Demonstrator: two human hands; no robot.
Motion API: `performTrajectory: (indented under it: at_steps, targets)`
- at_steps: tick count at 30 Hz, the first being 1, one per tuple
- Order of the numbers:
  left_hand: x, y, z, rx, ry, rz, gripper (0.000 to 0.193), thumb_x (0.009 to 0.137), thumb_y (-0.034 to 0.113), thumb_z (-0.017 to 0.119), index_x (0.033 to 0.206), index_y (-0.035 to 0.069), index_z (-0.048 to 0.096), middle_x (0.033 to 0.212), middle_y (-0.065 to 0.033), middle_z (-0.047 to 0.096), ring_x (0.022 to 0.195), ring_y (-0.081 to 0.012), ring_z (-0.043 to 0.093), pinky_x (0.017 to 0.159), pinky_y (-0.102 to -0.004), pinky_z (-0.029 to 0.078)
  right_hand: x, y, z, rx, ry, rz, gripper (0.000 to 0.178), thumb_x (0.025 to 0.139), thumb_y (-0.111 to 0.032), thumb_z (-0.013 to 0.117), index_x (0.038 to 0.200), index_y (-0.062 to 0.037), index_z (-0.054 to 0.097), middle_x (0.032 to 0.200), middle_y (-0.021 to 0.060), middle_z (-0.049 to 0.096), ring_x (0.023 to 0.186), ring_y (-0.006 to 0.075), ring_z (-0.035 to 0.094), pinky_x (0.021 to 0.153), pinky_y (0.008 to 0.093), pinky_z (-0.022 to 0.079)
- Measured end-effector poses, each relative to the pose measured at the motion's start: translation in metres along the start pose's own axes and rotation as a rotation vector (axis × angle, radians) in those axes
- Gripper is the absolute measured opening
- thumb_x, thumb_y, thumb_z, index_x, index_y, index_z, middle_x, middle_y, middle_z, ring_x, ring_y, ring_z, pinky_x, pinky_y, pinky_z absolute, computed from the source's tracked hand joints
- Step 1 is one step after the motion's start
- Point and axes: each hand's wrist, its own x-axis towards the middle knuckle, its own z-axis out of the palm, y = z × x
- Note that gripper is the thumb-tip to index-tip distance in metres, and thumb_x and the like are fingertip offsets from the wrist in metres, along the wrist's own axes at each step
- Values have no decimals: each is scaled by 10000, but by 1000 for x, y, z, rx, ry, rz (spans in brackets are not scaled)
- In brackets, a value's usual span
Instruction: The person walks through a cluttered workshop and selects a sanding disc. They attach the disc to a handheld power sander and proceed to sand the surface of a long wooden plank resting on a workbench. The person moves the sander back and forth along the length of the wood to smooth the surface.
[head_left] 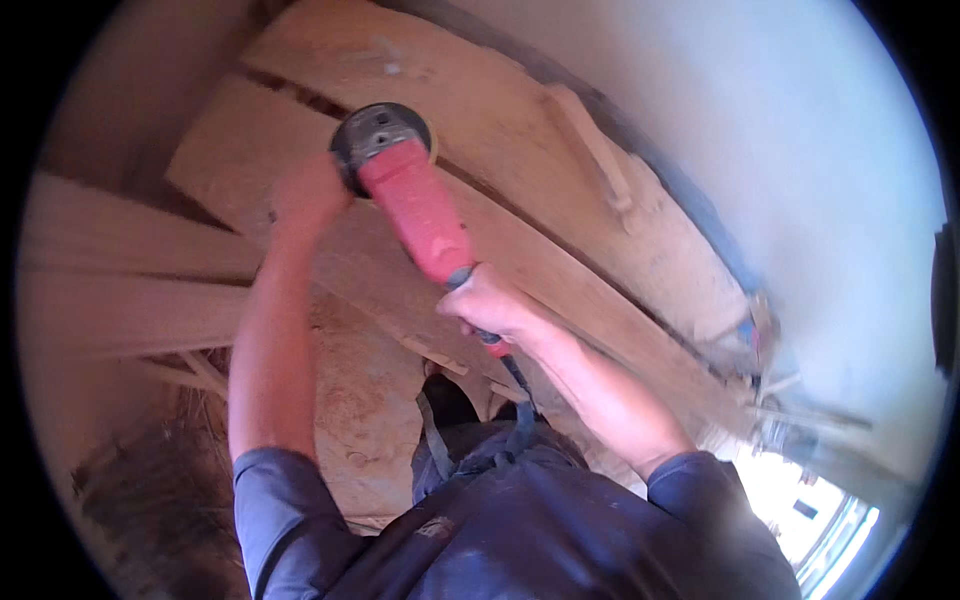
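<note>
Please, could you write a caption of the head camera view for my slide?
Right grip around the rear of a red power tool, left grip beside its round head, over wooden planks.

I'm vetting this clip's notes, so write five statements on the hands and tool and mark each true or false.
1. The right hand grips the rear of the power tool. True.
2. The power tool's body is blue. False: it is red.
3. The left hand is beside the tool's round black end. True.
4. The cord leaves the tool at its round end. False: it leaves at the rear.
5. Long sleeves cover both forearms. False: they are bare.
</note>
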Motion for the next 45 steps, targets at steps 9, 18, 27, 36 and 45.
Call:
performTrajectory:
  at_steps: [9,18,27,36,45]
  targets:
    - [-10,24,-19,24,-83,180,173,762,181,719,891,72,755,937,-221,729,923,-411,703,816,-507,562,-76,-21,11,109,42,165,267,755,-179,697,842,70,658,722,195,688,663,284,712,627,403,539]
    - [-48,45,-151,129,-205,467,247,777,227,709,953,55,733,928,-218,731,909,-376,724,821,-484,577,-190,-74,69,198,416,97,366,741,-241,694,954,56,691,827,228,712,706,329,723,637,412,551]
    - [-237,237,-163,69,-407,876,210,860,167,611,951,96,786,1007,-159,753,978,-317,733,829,-439,587,-399,49,66,868,539,271,157,767,-101,704,810,-26,573,576,49,552,397,164,521,354,330,394]
    - [-189,215,-177,2,-395,872,177,847,162,646,942,113,786,979,-134,759,961,-295,737,817,-411,588,-362,8,55,799,528,253,179,744,-97,707,857,-22,589,594,68,586,467,168,574,419,314,442]
    - [-42,91,-216,-78,-290,521,162,782,164,680,891,102,781,922,-152,751,904,-330,736,793,-445,585,-230,-106,29,532,333,61,107,751,-117,674,704,-29,635,586,53,617,493,146,593,470,314,445]
